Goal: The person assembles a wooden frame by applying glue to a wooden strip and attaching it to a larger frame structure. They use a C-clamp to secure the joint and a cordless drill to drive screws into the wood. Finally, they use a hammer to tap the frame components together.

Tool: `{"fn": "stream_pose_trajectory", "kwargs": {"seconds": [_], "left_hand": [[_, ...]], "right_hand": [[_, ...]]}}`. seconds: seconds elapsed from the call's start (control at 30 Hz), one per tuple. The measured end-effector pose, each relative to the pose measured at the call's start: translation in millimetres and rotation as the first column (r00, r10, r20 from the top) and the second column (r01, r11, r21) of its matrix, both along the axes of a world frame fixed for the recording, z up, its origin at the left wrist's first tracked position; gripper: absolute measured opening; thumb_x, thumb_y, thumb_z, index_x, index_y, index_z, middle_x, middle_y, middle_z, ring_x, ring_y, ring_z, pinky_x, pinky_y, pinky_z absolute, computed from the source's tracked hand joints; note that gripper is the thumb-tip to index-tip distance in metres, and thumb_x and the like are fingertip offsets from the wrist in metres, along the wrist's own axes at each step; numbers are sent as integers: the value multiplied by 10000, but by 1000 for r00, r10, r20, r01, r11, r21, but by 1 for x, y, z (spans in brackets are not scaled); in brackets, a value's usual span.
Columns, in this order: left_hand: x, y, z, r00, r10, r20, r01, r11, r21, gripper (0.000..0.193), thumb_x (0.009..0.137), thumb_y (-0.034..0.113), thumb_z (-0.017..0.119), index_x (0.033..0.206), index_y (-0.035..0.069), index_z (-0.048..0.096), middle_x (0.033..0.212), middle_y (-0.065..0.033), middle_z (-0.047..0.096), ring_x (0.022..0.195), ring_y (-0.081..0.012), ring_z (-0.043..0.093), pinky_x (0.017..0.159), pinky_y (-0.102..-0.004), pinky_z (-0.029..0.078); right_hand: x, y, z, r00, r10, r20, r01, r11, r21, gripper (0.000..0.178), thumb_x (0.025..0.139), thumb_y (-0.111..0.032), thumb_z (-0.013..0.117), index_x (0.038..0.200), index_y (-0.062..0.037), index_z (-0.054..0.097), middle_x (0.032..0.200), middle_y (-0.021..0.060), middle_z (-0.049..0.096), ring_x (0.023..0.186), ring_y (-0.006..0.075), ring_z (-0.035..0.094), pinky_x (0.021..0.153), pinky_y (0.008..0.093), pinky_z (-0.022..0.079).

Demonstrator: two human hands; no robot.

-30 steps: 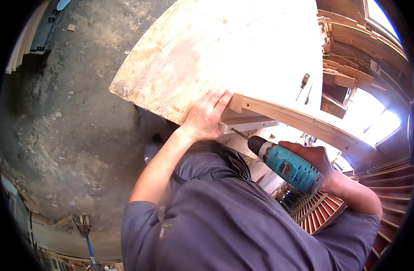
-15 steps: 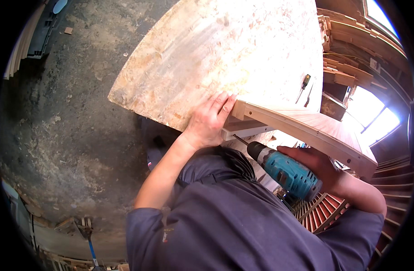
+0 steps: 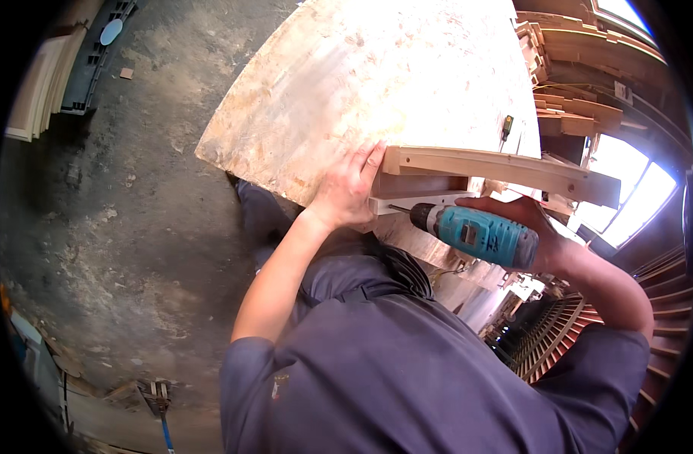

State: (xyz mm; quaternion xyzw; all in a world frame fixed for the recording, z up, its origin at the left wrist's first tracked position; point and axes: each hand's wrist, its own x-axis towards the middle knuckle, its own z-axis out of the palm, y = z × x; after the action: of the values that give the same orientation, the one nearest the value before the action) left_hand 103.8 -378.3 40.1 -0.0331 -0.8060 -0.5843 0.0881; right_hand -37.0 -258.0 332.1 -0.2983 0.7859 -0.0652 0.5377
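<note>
A pale wooden frame [image 3: 505,168] rests on its edge at the near side of a board worktop [image 3: 286,129]. Its lower rail [image 3: 429,203] lies close to my waist. My left hand [image 3: 346,185] holds the frame's left end, fingers stretched along it and thumb hidden. In my right hand [image 3: 532,219] is a teal cordless drill [image 3: 486,236], lying nearly level and pointing left. The slim bit reaches the lower rail near its left end; how deep it sits I cannot tell. Part of my grip is behind the drill body.
On the worktop's right lie a screwdriver [image 3: 507,127] and a thin tool beside it. Stacked timber [image 3: 588,38] stands beyond at the right. Several pale panels [image 3: 47,83] lean at the far left, and a blue-handled tool [image 3: 166,431] is at the lower left.
The wooden frame has swung so its long rail lies more level and its broad face no longer shows. The drill has turned from slanting to nearly level, its rear raised.
</note>
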Motion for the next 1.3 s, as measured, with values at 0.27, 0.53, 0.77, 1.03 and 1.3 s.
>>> {"fn": "stream_pose_trajectory", "kwargs": {"seconds": [0.27, 0.53, 0.77, 1.03, 1.3], "left_hand": [[1, 7, 2, 996, -72, 43, 73, 997, -14, 1070, 663, 260, 857, 1503, -80, 288, 1365, -347, 483, 1275, -480, 507, 1089, -485, 440], [-83, -8, 106, 967, -234, 103, 213, 960, 182, 851, 668, 301, 880, 1377, 27, 497, 1192, -192, 667, 1108, -299, 648, 983, -433, 511], [-79, 49, 107, 963, 247, 107, -266, 932, 246, 385, 730, 2, 766, 1087, -11, 620, 937, -53, 683, 871, -147, 651, 761, -304, 544], [-77, 42, 70, 896, 362, 258, -444, 750, 491, 530, 693, -102, 672, 1213, -22, 616, 1117, -73, 654, 991, -232, 658, 889, -358, 536], [-102, 3, 23, 738, 419, 529, -637, 692, 341, 222, 664, -2, 686, 869, 49, 619, 816, -23, 606, 710, -163, 592, 683, -318, 482]], "right_hand": [[12, 21, 6, 981, 107, -161, -113, 993, -29, 777, 621, -145, 802, 1370, -187, 601, 1109, 170, 726, 1001, 362, 707, 912, 406, 553], [41, 84, 20, 969, -169, -183, 86, 917, -391, 564, 726, -51, 726, 1281, -79, 631, 1165, 196, 696, 1108, 350, 659, 968, 410, 527], [71, 198, 34, 902, -421, 93, 412, 777, -475, 463, 802, -110, 676, 1256, -56, 600, 1046, 205, 705, 1023, 357, 675, 898, 431, 528], [107, 354, 28, 598, -656, -461, 414, 745, -523, 780, 759, 30, 647, 1491, -47, 391, 1198, 275, 628, 1131, 428, 626, 940, 459, 514], [182, 394, -195, 222, -529, -819, 472, 793, -384, 859, 719, 74, 633, 1525, -126, 414, 1233, 254, 547, 1052, 428, 592, 908, 500, 503]]}}
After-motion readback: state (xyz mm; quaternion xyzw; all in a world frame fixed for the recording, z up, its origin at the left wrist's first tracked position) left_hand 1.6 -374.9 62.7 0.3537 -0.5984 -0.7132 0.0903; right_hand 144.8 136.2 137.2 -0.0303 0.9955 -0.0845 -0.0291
